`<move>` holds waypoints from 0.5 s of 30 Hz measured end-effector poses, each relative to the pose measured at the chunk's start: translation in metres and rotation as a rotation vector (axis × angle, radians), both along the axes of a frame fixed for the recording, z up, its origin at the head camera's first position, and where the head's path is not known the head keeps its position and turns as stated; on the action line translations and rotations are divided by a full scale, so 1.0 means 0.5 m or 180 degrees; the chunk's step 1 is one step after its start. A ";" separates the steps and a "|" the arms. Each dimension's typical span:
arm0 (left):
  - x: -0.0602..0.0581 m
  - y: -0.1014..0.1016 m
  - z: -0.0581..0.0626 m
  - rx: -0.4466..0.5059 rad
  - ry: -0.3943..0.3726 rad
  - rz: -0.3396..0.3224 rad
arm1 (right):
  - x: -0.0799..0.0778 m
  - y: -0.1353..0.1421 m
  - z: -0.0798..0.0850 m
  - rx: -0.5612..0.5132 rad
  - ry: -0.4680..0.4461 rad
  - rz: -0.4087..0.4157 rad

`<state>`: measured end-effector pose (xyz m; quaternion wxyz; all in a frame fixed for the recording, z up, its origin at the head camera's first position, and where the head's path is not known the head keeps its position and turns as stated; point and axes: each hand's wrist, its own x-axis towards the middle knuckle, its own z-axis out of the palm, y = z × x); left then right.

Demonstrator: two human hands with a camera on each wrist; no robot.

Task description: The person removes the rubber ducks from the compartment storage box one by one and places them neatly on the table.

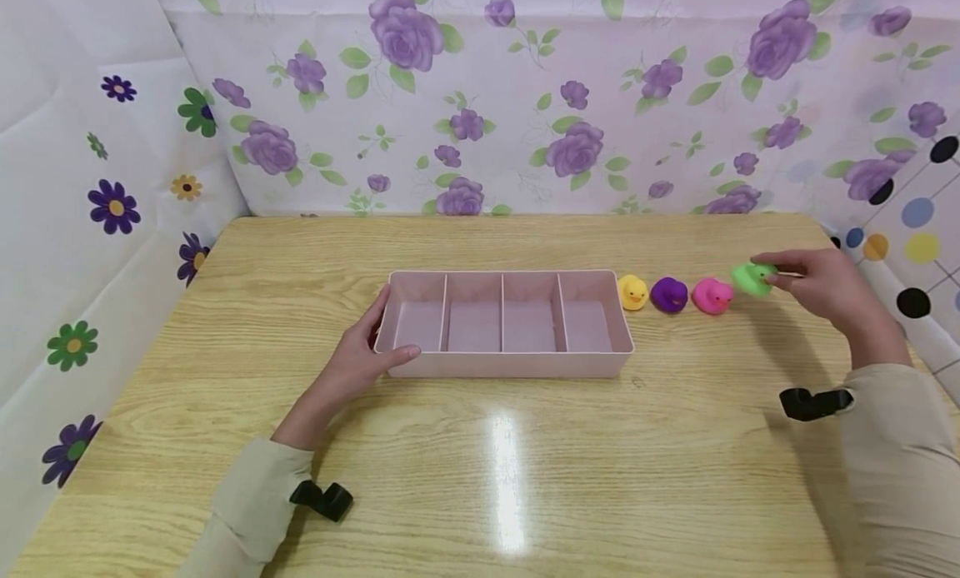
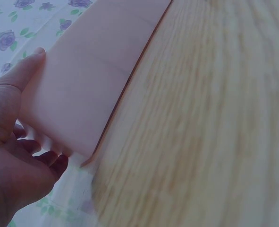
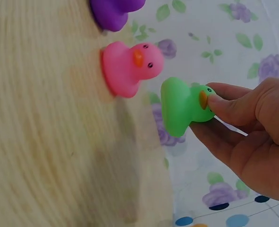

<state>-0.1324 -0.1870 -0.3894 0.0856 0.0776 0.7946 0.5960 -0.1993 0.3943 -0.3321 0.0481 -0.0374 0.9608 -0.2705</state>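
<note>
A pale pink box (image 1: pixel 506 365) with several compartments in a row stands on the wooden table. My left hand (image 1: pixel 365 351) grips its left end, thumb over the front rim and fingers along the end wall. In the left wrist view, the thumb lies at the rim of the box's smooth side (image 2: pixel 87 80), the other fingers curling at its end. My right hand (image 1: pixel 825 288) pinches a green rubber duck (image 3: pixel 181 108) by its head, thumb over the beak. The duck is held up in the air, tilted, just right of a pink rubber duck (image 1: pixel 712 296).
A purple rubber duck (image 1: pixel 669 295) and a yellow rubber duck (image 1: pixel 633 293) line up with the pink one, the yellow close by the box's right end. Flowered sheets (image 1: pixel 495 95) enclose the table (image 1: pixel 420 478) at the back and left; a dotted sheet (image 1: pixel 922 245) hangs on the right.
</note>
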 end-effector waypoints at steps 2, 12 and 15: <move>0.000 0.000 0.000 0.0016 -0.0008 0.0008 | -0.001 0.006 -0.010 -0.0018 -0.0032 -0.0010; 0.000 0.000 0.001 0.0003 -0.0007 -0.0005 | 0.003 0.022 -0.049 -0.0153 -0.0209 -0.0112; 0.001 0.000 0.001 -0.0009 -0.0011 0.0008 | 0.004 0.020 -0.055 -0.0163 -0.0194 -0.0133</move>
